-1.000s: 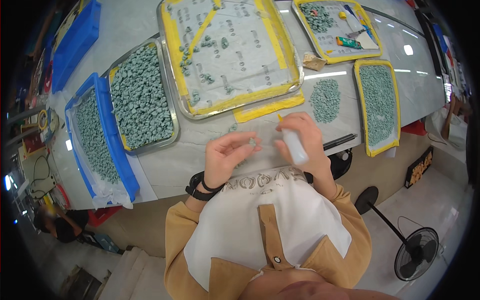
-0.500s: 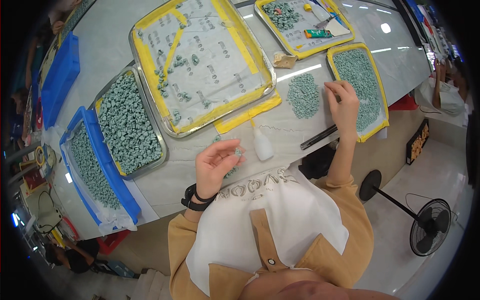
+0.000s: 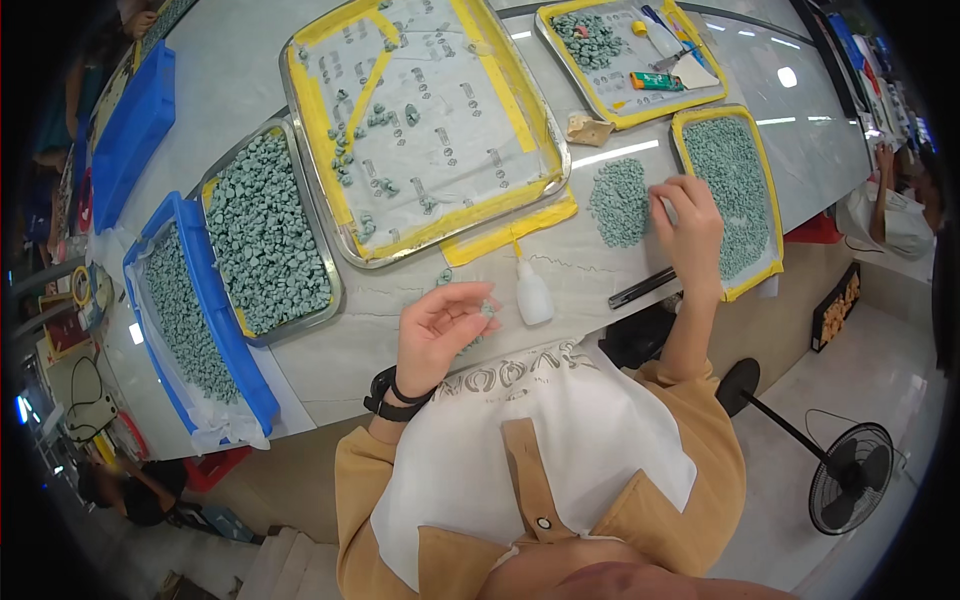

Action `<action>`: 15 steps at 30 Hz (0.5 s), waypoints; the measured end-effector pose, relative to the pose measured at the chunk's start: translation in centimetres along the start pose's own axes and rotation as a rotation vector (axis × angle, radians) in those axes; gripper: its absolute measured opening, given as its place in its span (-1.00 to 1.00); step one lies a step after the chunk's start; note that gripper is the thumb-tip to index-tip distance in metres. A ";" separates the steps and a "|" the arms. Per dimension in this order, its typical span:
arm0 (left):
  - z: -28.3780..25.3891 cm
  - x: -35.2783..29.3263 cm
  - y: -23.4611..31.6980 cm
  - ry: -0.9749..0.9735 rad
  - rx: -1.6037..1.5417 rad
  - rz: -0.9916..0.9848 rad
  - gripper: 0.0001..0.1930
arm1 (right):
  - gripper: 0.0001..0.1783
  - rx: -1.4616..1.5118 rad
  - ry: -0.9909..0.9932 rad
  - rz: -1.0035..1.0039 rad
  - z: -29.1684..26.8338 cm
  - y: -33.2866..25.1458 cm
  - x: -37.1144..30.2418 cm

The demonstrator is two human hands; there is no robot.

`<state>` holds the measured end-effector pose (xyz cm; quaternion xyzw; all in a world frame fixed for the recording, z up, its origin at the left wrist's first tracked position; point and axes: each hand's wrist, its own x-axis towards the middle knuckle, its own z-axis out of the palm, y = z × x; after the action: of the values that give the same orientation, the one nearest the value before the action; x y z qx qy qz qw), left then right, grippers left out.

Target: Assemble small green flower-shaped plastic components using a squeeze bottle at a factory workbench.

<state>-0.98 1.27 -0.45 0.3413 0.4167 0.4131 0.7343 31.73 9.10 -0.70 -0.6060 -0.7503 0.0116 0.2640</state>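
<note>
My left hand (image 3: 440,335) is closed in a pinch on a small grey-green stone-like piece (image 3: 487,309), held just above the table's near edge. A few similar pieces lie on the table beside and partly behind that hand. My right hand (image 3: 692,235) hovers at the right side of a loose pile of small green chips (image 3: 618,203). Its fingers are bent together, and whatever they may hold is too small to make out. Between the hands stands a white squeeze bottle (image 3: 535,297) with a thin yellow nozzle. Black tweezers-like tools (image 3: 642,288) lie below my right hand.
A large paper-lined tray (image 3: 470,150) holds scattered clusters. Left of it are a metal tray of bigger pieces (image 3: 265,230) and a blue bin (image 3: 225,330). At right stand a yellow-edged chip tray (image 3: 735,190) and a tool tray (image 3: 640,115). A fan (image 3: 850,478) stands on the floor.
My right hand has moved slightly closer to the chip pile, with its fingers more curled. My left hand keeps its pinch on the piece. The whole view has shifted a little.
</note>
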 end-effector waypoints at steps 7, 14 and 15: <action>1.3 0.3 -0.2 -0.155 0.027 -0.048 -0.65 | -0.74 0.479 -0.149 -0.349 -0.2 -11.9 -1.0; 0.7 0.4 0.1 -0.147 0.041 -0.147 -0.67 | -0.77 0.606 -0.229 -0.339 1.5 -12.2 -1.6; 0.7 0.4 0.0 -0.169 0.049 -0.138 -0.68 | -0.77 0.608 -0.232 -0.341 1.6 -12.0 -1.6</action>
<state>-0.28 1.50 -0.30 0.3634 0.3859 0.3207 0.7850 20.45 4.91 1.29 -0.3608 -0.8278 0.2586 0.3432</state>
